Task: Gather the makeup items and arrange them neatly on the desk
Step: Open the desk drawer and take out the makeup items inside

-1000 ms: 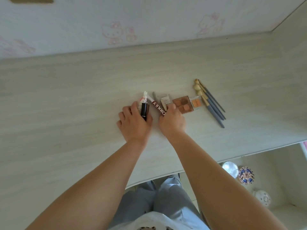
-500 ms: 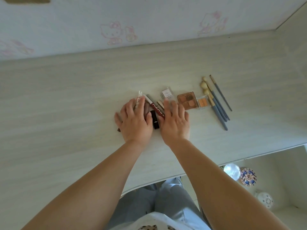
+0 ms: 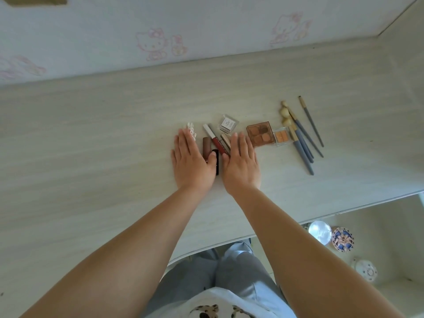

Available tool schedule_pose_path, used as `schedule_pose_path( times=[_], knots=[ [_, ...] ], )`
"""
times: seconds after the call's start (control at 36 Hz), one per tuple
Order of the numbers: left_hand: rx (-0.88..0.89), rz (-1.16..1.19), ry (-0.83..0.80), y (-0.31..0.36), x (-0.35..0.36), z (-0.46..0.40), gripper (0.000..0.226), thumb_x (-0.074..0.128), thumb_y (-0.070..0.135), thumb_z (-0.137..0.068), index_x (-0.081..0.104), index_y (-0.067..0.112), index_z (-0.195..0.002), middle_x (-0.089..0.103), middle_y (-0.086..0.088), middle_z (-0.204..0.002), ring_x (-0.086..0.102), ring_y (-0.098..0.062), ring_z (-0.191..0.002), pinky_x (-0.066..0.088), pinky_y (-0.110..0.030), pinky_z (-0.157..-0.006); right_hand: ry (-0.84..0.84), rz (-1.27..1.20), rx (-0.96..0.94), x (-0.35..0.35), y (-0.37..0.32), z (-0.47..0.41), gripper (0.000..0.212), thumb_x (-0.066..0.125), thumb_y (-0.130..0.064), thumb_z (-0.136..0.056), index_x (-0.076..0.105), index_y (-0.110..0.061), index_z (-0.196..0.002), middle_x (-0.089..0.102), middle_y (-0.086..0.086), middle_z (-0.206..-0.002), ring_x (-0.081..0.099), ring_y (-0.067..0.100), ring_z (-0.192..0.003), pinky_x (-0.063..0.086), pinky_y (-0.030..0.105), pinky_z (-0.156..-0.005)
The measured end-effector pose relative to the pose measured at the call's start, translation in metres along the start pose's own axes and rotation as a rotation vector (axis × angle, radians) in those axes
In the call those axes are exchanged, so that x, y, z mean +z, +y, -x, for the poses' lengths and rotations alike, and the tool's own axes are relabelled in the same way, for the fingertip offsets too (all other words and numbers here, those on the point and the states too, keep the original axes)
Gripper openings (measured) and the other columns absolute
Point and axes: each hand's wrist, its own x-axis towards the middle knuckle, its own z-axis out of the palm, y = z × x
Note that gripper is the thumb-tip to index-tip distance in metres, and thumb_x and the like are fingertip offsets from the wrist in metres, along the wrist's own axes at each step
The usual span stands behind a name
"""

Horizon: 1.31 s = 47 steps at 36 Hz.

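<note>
Left hand [image 3: 191,162] and right hand [image 3: 241,165], fingers straight, flank the lip tubes [image 3: 214,143]; labels unreadable.

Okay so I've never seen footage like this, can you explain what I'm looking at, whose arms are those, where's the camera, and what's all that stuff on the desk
There is no machine here. A person wears a camera on the head, looking down, so the two arms are their own. The left hand and right hand lie flat on the desk with straight fingers, holding nothing. They flank a cluster of tubes, as if pressing them together. Beyond the tubes lies a small clear case. To the right lie a brown palette, a small orange pan and a row of brushes with blue handles. Something white and lacy peeks past the left fingers.
</note>
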Motion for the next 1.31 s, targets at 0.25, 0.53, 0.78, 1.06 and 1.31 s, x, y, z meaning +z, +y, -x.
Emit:
schedule_pose_path(
  times=[0.25,0.53,0.78,1.06,1.31],
  knots=[
    [0.029,-0.101,-0.036,-0.001,-0.005,0.004,0.083,0.040,0.052,-0.092,-0.005,0.013,-0.150,-0.004,-0.006,-0.159,-0.004,-0.021,-0.147,0.004,-0.036,-0.119,-0.046,0.043,-0.025,-0.003,0.002,0.005,0.057,0.021,-0.040,-0.101,-0.001,-0.024,-0.151,-0.005,0.000,-0.160,-0.007,0.019,-0.147,-0.001,0.033,-0.119],
    [0.167,-0.153,-0.011,0.004,-0.010,0.023,0.074,0.044,0.045,-0.093,0.008,0.015,-0.150,-0.003,-0.004,-0.159,-0.004,-0.023,-0.147,0.006,-0.041,-0.119,0.130,-0.130,-0.116,-0.020,0.017,0.026,0.048,0.046,-0.033,-0.092,0.042,-0.016,-0.136,0.040,0.003,-0.141,0.032,0.021,-0.132,0.031,0.033,-0.106],
    [0.678,-0.293,-0.036,0.035,0.016,0.076,0.067,0.057,0.034,-0.088,0.031,0.010,-0.145,0.023,-0.013,-0.154,0.014,-0.030,-0.145,0.010,-0.046,-0.116,0.468,-0.195,-0.090,-0.020,0.070,0.075,0.030,0.059,-0.011,-0.075,0.067,-0.009,-0.104,0.064,0.007,-0.100,0.058,0.030,-0.095,0.047,0.033,-0.078],
    [1.181,-0.219,-0.212,0.092,0.069,0.129,0.052,0.071,0.013,-0.070,0.057,0.009,-0.120,0.053,-0.013,-0.129,0.050,-0.030,-0.122,0.039,-0.040,-0.104,0.640,-0.241,0.207,-0.014,0.177,0.140,0.025,0.051,-0.006,-0.077,0.066,-0.007,-0.097,0.062,0.008,-0.095,0.051,0.027,-0.090,0.043,0.032,-0.076],
    [1.232,-0.368,-0.576,0.137,0.137,0.180,0.048,0.054,0.013,-0.081,0.050,0.016,-0.128,0.034,-0.001,-0.143,0.051,-0.021,-0.119,0.049,-0.032,-0.080,0.319,-0.240,0.718,0.013,0.268,0.199,0.035,0.050,-0.007,-0.084,0.054,-0.005,-0.119,0.052,0.013,-0.119,0.043,0.033,-0.110,0.032,0.032,-0.093]
  ],
)
